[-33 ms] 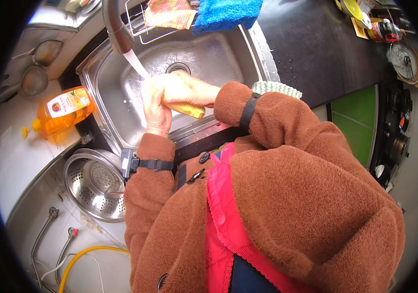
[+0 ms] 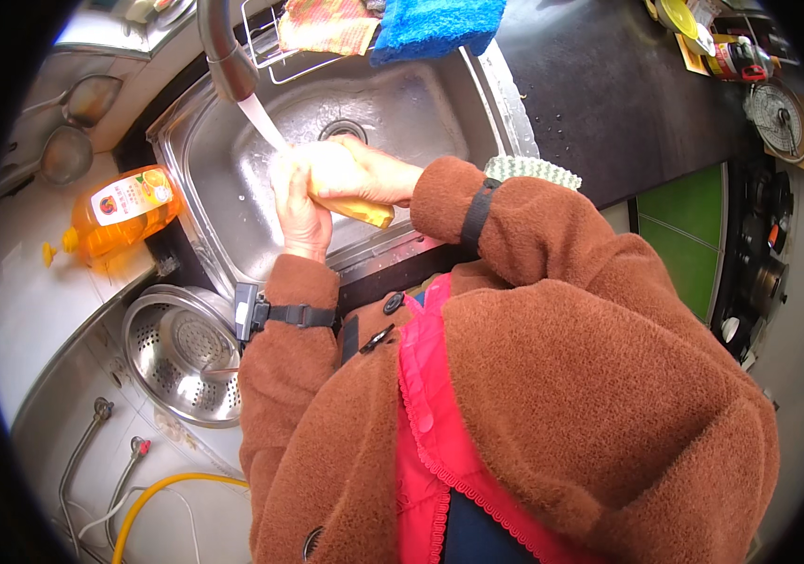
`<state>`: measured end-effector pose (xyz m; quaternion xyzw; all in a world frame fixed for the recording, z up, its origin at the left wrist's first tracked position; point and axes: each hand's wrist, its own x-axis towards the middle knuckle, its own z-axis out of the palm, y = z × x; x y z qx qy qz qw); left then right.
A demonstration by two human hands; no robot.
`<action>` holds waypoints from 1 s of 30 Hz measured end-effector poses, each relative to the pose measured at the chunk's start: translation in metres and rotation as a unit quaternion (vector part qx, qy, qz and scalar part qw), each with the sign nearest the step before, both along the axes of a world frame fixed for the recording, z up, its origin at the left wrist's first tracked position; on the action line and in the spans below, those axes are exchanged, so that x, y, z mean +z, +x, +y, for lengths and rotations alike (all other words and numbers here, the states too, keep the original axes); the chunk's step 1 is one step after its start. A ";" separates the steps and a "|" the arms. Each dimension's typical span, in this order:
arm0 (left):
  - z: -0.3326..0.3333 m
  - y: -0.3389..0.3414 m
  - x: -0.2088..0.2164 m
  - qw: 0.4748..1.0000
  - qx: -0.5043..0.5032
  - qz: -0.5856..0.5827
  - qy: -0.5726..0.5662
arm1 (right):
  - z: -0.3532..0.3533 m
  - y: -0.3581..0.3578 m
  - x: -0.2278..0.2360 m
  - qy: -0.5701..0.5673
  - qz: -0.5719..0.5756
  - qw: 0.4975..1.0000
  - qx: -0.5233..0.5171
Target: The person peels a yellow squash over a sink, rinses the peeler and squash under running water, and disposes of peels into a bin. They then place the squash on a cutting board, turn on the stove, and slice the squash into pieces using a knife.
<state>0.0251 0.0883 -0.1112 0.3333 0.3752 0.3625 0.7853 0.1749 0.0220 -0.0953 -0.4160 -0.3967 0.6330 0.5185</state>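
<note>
Over the steel sink (image 2: pixel 421 103), both hands are closed around a yellow, elongated thing (image 2: pixel 360 209) whose kind I cannot make out. Glare washes out its upper part, and only the yellow lower end shows clearly. My left hand (image 2: pixel 303 221) grips it from the left with its fingers upward, while my right hand (image 2: pixel 385 179) wraps it from the right. Water (image 2: pixel 263 124) runs from the faucet (image 2: pixel 233 70) onto the glaring part beside my left fingers. Behind the hands the sink drain (image 2: pixel 343 130) is partly visible.
An orange bottle (image 2: pixel 125 214) with a pump top lies left of the sink. Steel colanders (image 2: pixel 153 352) sit below it. At the back, a wire rack (image 2: pixel 275 68) bears a checked cloth (image 2: pixel 327 26) and a blue towel (image 2: pixel 435 28). A patterned cloth (image 2: pixel 534 171) lies by my right forearm.
</note>
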 end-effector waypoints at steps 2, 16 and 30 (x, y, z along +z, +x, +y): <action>0.003 0.006 -0.004 0.998 0.051 0.034 -0.014 | 0.007 -0.005 0.001 0.053 -0.039 0.998 0.023; 0.026 -0.009 -0.014 0.989 0.096 0.000 -0.109 | -0.003 -0.019 0.011 0.045 -0.183 0.977 -0.100; 0.008 -0.047 -0.004 0.995 -0.047 0.013 -0.082 | 0.017 -0.007 -0.019 -0.095 0.109 0.960 -0.239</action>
